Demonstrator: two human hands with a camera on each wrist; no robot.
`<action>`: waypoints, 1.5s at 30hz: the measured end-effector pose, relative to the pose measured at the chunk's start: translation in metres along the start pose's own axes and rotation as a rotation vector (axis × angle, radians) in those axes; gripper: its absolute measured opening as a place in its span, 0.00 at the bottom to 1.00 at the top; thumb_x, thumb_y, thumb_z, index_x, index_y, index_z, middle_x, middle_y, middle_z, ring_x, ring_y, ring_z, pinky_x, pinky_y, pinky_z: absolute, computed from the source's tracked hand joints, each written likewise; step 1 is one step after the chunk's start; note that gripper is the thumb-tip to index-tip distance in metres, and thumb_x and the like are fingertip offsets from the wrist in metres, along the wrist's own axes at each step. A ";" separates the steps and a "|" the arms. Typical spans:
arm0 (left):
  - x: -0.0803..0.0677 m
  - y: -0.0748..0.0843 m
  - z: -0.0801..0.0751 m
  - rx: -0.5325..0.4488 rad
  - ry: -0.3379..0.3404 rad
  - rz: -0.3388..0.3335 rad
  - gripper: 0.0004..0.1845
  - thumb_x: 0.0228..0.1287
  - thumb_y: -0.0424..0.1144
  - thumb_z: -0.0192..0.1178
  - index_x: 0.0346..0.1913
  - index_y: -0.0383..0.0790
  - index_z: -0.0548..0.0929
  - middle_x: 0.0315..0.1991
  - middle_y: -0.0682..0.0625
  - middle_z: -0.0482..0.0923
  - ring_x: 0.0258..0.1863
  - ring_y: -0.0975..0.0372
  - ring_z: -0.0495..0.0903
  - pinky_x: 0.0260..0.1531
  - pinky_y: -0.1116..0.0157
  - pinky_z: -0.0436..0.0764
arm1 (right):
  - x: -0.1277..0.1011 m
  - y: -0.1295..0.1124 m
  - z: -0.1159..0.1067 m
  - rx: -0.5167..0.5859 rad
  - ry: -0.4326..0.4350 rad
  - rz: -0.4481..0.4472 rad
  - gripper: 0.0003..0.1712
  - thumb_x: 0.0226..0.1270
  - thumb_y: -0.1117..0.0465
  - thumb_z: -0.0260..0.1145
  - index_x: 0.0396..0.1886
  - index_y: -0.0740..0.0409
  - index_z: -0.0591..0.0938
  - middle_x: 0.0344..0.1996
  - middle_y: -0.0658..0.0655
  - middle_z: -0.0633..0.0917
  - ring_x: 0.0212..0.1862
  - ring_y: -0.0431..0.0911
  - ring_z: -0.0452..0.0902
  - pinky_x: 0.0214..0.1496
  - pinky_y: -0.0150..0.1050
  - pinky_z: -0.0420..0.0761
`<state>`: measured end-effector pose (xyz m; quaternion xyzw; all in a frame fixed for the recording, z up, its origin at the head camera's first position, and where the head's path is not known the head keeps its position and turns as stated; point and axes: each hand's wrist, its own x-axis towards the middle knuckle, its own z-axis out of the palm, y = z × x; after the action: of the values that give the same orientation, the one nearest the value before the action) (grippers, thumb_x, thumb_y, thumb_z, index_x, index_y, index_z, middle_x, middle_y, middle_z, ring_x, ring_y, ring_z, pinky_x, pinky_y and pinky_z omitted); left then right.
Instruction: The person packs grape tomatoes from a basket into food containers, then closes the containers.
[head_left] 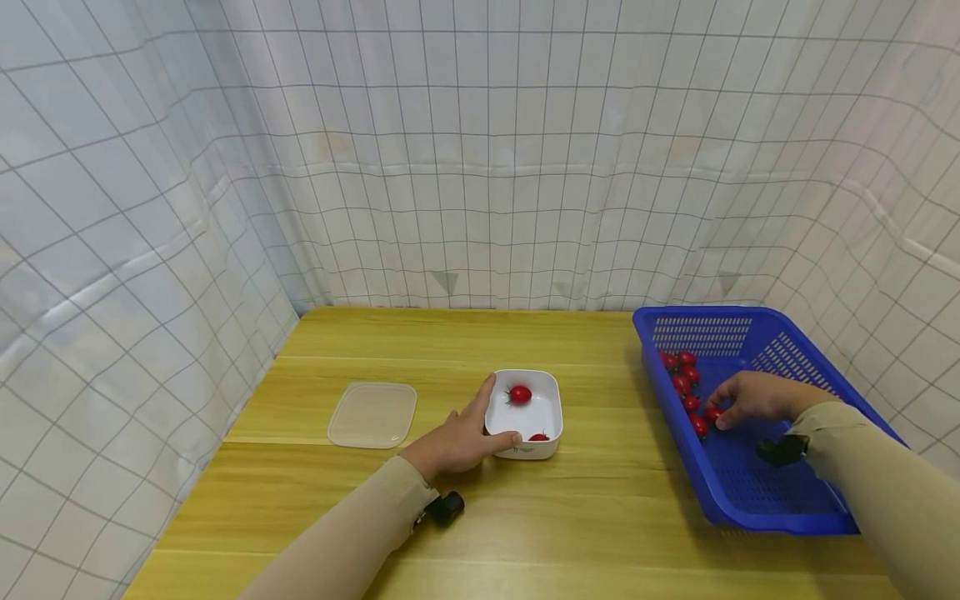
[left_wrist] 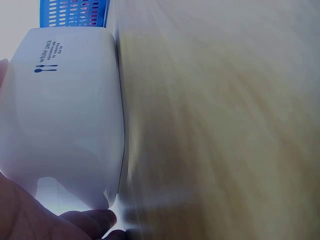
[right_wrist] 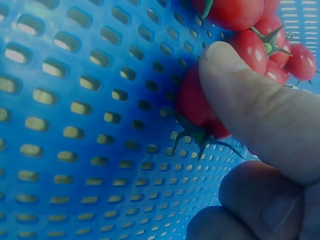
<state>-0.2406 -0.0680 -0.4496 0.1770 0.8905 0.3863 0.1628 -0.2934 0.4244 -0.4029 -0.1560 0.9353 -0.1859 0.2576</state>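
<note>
A square white plastic container (head_left: 551,400) stands on the table with two cherry tomatoes inside, one toward the back (head_left: 520,395) and one by the front wall (head_left: 538,437). My left hand (head_left: 461,437) grips its near left corner, thumb along the front rim and fingers along the left side. Small printed lettering shows on the container's wall (left_wrist: 65,100) in the left wrist view. Inside the blue basket (head_left: 750,521), my right hand (head_left: 761,396) pinches a cherry tomato (right_wrist: 195,100); the thumb lies on its red skin, and its green stem leaves show below.
Several more cherry tomatoes (head_left: 681,383) lie along the basket's left side. A flat translucent lid (head_left: 372,415) rests on the wooden table (head_left: 480,342), left of the container. Grid-patterned white curtains (head_left: 480,192) hang behind the table and at both sides.
</note>
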 end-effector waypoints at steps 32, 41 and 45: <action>0.000 -0.001 0.000 -0.016 0.004 0.005 0.57 0.73 0.60 0.61 0.87 0.45 0.35 0.86 0.41 0.49 0.85 0.47 0.53 0.81 0.34 0.40 | -0.015 -0.008 -0.020 -0.071 0.097 -0.044 0.22 0.66 0.56 0.76 0.55 0.65 0.88 0.50 0.62 0.90 0.51 0.54 0.86 0.51 0.55 0.85; 0.001 -0.002 0.001 -0.016 0.011 0.013 0.57 0.72 0.59 0.62 0.87 0.44 0.35 0.86 0.41 0.50 0.84 0.46 0.54 0.81 0.33 0.41 | -0.024 -0.033 -0.040 -0.081 0.233 -0.077 0.26 0.70 0.52 0.73 0.61 0.63 0.86 0.54 0.63 0.90 0.58 0.60 0.86 0.58 0.62 0.84; 0.001 -0.001 0.000 -0.013 0.006 0.009 0.57 0.73 0.60 0.62 0.87 0.44 0.35 0.86 0.41 0.49 0.84 0.46 0.54 0.81 0.33 0.41 | -0.025 -0.052 -0.048 -0.090 0.282 -0.084 0.25 0.71 0.52 0.73 0.62 0.60 0.86 0.53 0.61 0.91 0.58 0.60 0.86 0.57 0.62 0.84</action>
<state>-0.2417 -0.0682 -0.4505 0.1786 0.8877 0.3932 0.1594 -0.2885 0.4016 -0.3314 -0.1788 0.9622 -0.1746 0.1084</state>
